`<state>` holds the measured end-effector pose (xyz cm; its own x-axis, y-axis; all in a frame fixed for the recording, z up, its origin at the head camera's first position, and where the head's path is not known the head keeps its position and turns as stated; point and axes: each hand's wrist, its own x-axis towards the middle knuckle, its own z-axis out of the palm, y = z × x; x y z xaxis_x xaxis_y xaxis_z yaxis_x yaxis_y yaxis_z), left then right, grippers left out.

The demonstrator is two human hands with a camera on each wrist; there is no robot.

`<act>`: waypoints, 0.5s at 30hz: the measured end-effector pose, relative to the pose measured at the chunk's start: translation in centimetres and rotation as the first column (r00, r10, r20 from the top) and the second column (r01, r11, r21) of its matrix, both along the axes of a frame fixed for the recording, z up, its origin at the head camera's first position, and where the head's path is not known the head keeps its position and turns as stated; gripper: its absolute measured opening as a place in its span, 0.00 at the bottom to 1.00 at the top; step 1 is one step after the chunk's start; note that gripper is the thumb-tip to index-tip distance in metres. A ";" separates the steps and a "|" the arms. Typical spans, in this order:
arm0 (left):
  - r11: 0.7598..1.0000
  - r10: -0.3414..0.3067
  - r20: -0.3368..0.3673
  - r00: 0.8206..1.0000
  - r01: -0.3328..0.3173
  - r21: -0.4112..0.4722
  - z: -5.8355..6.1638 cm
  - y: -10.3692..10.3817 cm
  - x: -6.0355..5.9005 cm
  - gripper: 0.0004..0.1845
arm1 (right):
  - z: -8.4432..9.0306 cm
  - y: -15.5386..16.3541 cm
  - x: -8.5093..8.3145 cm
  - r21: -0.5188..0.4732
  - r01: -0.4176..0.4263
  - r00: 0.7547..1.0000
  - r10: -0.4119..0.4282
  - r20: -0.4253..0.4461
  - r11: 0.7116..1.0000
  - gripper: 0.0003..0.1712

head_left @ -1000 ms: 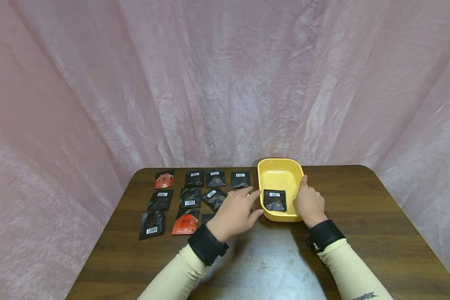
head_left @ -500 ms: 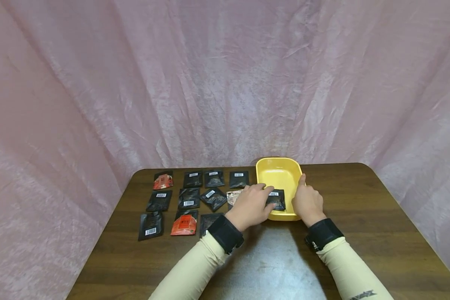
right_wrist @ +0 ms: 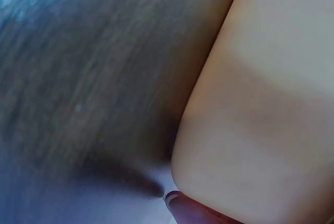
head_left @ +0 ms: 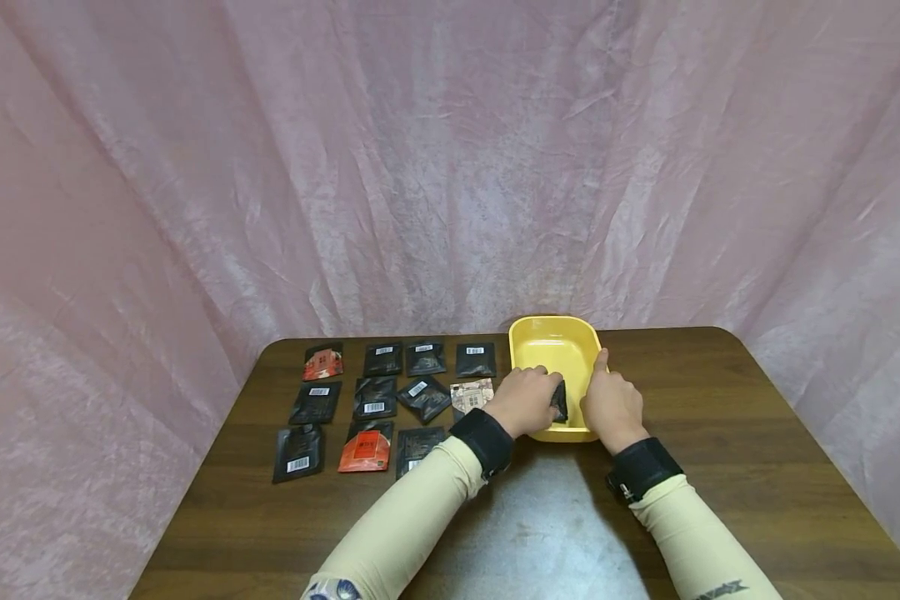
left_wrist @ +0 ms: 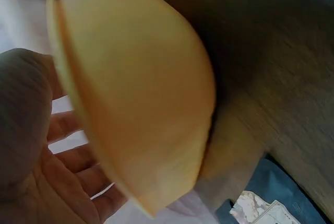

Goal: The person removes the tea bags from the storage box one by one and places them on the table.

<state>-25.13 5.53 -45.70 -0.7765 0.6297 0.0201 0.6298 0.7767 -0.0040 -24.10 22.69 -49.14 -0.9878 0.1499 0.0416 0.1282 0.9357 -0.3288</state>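
A yellow plastic tray (head_left: 555,318) stands at the back of the table, right of the middle. Over its left rim reaches my left hand (head_left: 527,402), fingers and thumb bent about a black sachet (head_left: 561,402) inside, most of which the hand covers. In the left wrist view those fingers pass behind the tray wall (left_wrist: 141,88), so their tips are hidden. My right hand (head_left: 613,408) grips the tray's right side, index finger laid along the rim. A finger (right_wrist: 193,208) shows against the tray's outer wall in the right wrist view.
Left of the tray, several flat sachets lie in loose rows, such as a black one (head_left: 476,360), an orange-red one (head_left: 366,447) and a beige-printed one (head_left: 471,395). A pink curtain (head_left: 450,167) hangs right behind the wooden table (head_left: 720,433).
My left hand has moved right, from beside the tray across its left rim and onto the black sachet. The right hand keeps its place at the tray's right side.
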 end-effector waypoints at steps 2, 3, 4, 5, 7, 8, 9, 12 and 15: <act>1.000 0.000 0.007 1.000 0.000 -0.015 -0.3 0.3 -0.4 0.23 | 0.0 0.0 0.0 -0.001 0.002 1.000 -0.002 0.003 1.000 0.49; 1.000 0.001 0.015 1.000 -0.001 -0.022 -0.5 0.4 -0.5 0.23 | 0.0 0.0 0.0 -0.002 0.002 1.000 -0.002 0.003 1.000 0.49; 1.000 0.000 0.021 1.000 0.001 -0.028 -0.5 0.5 -0.6 0.23 | 0.0 0.0 0.0 -0.001 0.003 1.000 -0.003 0.003 1.000 0.50; 0.999 -0.002 0.027 1.000 0.003 -0.033 -0.5 0.6 -0.8 0.22 | 0.0 0.0 0.0 0.001 0.002 1.000 -0.002 0.003 1.000 0.50; 0.999 -0.006 0.043 0.999 0.008 -0.043 -0.6 0.8 -1.0 0.22 | 0.0 0.0 0.0 0.002 0.001 1.000 -0.001 0.004 1.000 0.50; 0.999 -0.004 0.055 0.998 0.007 -0.050 -0.6 0.8 -1.1 0.21 | 0.0 0.0 0.0 0.001 0.000 1.000 0.000 0.002 1.000 0.51; 0.998 -0.007 0.060 0.998 0.011 -0.058 -0.7 0.9 -1.2 0.20 | 0.0 0.0 0.0 0.001 -0.002 1.000 0.002 0.000 1.000 0.51; 0.995 -0.006 0.078 0.997 0.014 -0.100 -0.8 1.1 -1.5 0.20 | -0.1 0.0 0.0 0.003 -0.005 1.000 0.005 -0.002 1.000 0.52; 0.989 -0.005 0.109 0.994 0.021 -0.149 -0.6 1.3 -1.6 0.20 | -0.1 0.0 0.0 0.004 -0.002 1.000 0.002 -0.001 1.000 0.52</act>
